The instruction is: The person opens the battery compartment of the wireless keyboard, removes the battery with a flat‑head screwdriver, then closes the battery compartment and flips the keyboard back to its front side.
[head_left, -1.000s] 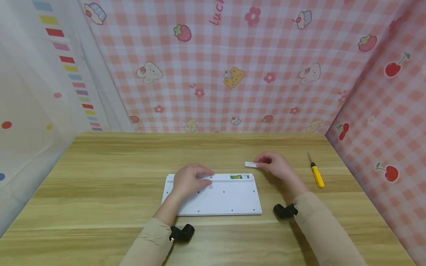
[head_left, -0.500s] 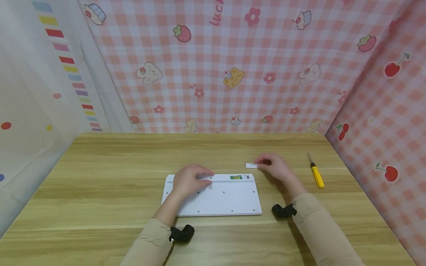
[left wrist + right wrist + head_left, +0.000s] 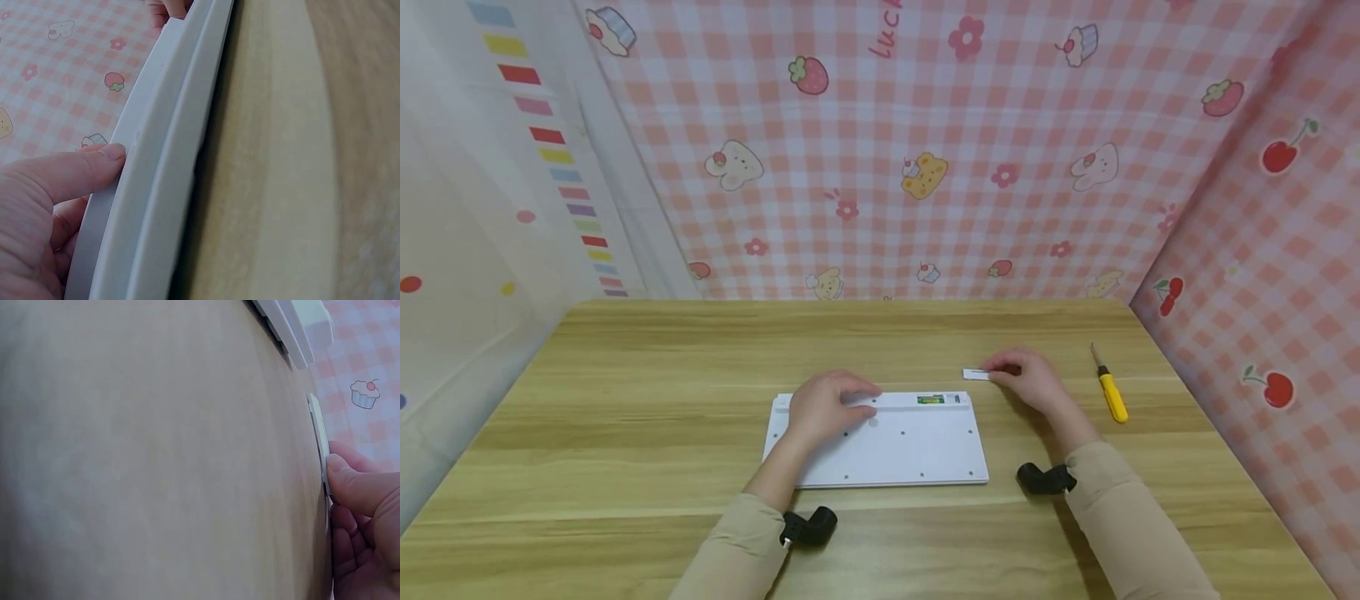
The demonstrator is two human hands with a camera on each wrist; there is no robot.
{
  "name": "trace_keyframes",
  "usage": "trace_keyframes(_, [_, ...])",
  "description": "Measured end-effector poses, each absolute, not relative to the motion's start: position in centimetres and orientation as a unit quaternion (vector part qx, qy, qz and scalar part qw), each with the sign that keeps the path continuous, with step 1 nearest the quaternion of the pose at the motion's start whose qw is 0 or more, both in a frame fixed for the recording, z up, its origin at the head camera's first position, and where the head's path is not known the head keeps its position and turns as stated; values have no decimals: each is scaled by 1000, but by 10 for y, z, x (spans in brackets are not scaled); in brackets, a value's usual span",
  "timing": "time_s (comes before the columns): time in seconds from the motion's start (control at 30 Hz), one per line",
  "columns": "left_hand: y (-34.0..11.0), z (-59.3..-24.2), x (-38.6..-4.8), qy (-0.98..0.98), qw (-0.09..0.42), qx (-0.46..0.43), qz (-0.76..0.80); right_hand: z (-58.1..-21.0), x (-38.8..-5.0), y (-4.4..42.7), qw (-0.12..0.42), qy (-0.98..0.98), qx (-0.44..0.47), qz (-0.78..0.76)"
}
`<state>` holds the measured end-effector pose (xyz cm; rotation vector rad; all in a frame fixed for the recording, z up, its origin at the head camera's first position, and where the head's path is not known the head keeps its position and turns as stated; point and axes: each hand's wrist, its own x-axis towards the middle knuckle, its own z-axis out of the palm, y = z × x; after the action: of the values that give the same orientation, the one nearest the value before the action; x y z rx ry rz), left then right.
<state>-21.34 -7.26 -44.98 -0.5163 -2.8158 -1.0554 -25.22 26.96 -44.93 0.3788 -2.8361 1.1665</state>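
A white keyboard lies face down, its battery slot uncovered along the far edge. A green battery shows in that slot. My left hand grips the raised far ridge of the keyboard; in the left wrist view the thumb presses the ridge and the other fingers are partly hidden behind it. Beyond the keyboard's far right corner, my right hand pinches a small white battery cover between thumb and fingers. The right wrist view shows this cover low at the table surface, apart from the keyboard.
A yellow-handled screwdriver lies to the right of my right hand, tip pointing away. The wooden table ends at a pink checked cloth behind, with another cloth wall on the right.
My right hand has shifted slightly to the right with the battery cover, and the cover is a bit lower than a second ago. The left hand and keyboard hold their place.
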Motion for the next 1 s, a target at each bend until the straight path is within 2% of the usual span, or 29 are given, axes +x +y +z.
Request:
trace_keyframes(0.53, [-73, -451, -214, -922, 45, -167, -347, -453, -252, 274, 22, -915, 106, 389])
trace_keyframes(1.0, [-73, -450, -214, -923, 43, -167, -344, -439, -223, 298, -50, -872, 62, 483])
